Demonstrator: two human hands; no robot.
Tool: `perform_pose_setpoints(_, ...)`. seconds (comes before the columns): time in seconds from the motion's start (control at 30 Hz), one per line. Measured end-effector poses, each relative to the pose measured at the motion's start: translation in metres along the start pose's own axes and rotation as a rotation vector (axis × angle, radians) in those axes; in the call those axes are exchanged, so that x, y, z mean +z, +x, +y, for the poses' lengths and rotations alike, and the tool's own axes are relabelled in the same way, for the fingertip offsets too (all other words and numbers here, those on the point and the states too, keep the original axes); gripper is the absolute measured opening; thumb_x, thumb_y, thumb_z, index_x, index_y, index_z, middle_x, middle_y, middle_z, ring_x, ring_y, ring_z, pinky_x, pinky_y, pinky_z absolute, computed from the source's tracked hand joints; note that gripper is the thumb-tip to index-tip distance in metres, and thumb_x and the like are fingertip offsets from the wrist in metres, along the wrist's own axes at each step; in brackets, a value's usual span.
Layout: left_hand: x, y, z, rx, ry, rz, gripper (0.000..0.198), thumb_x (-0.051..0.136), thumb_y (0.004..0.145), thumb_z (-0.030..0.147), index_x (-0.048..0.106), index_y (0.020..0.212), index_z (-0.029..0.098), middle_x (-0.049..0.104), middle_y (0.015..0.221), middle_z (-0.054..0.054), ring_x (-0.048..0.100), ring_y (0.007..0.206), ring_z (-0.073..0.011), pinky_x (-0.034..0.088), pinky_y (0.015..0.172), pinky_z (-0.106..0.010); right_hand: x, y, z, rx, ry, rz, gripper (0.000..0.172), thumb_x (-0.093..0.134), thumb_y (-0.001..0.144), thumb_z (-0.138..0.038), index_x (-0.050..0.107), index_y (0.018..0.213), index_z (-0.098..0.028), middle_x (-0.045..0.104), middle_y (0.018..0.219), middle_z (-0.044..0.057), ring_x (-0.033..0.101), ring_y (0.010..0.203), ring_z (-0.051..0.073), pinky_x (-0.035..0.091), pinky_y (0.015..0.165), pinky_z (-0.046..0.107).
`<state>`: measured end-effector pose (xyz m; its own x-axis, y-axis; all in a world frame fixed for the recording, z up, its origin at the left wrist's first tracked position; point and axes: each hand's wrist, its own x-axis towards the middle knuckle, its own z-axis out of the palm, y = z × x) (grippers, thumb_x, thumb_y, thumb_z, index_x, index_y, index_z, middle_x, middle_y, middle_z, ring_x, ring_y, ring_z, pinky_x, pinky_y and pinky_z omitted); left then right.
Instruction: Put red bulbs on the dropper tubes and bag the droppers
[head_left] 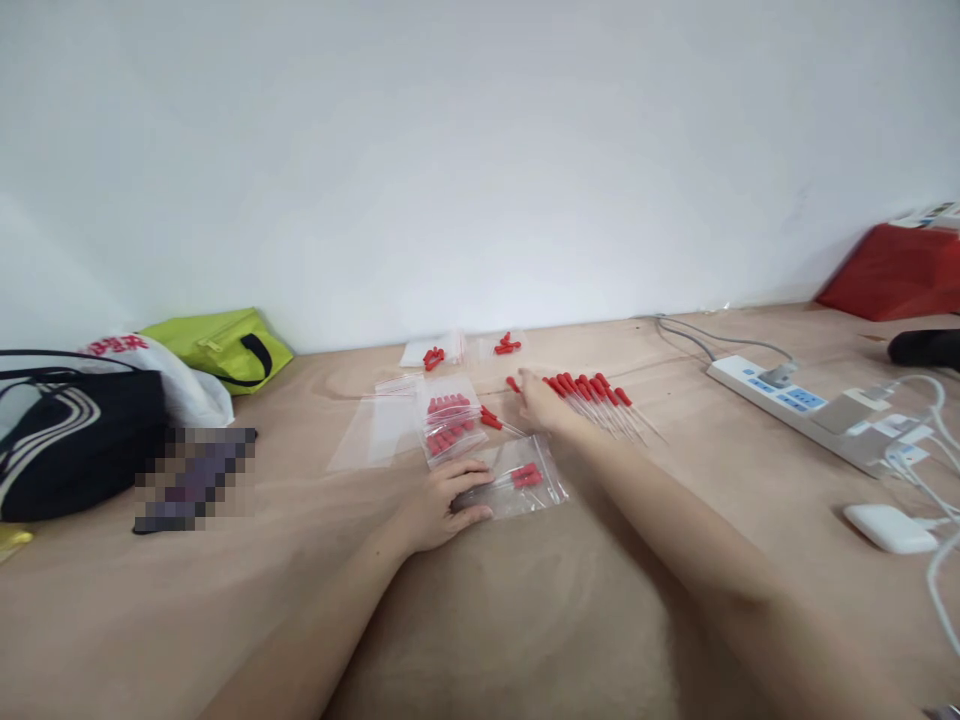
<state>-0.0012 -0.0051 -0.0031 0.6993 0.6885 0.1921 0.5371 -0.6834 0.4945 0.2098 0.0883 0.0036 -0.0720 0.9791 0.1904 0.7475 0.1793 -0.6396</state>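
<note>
My left hand (442, 505) lies with fingers and thumb apart on the left end of a clear zip bag (553, 482). Inside that bag are a few red-bulbed droppers (527, 476), their tubes pointing left. Farther off, my right hand (541, 402) has its fingers closed at a dropper (513, 384); its red bulb sticks out on the left and the rest is hidden by the hand. Just right of this hand, a row of droppers (592, 390) lies slanted on the table. Another dropper (491, 418) rests between the bags, beside a filled zip bag (452, 425).
Flat empty bags (382, 430) lie left of the filled one. Loose red bulbs (433, 357) sit on bags near the wall. A power strip (795, 405) with cables and a white charger case (891, 528) are at right. A black bag (82, 440) and green bag (217, 345) stand left.
</note>
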Motion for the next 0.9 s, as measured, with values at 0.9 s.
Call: perform_pose_setpoints(0.9, 0.001, -0.001, 0.000, -0.108, 0.045, -0.037, 0.052, 0.052, 0.079, 0.044, 0.040, 0.126, 0.025, 0.045, 0.129, -0.006, 0.040, 0.119, -0.0221, 0.035, 0.098, -0.040, -0.004, -0.105, 0.027, 0.163, 0.816, -0.007, 0.033, 0.057, 0.069, -0.046, 0.047, 0.087, -0.020, 0.050, 0.058, -0.005, 0.044, 0.039, 0.008, 0.032, 0.032, 0.018)
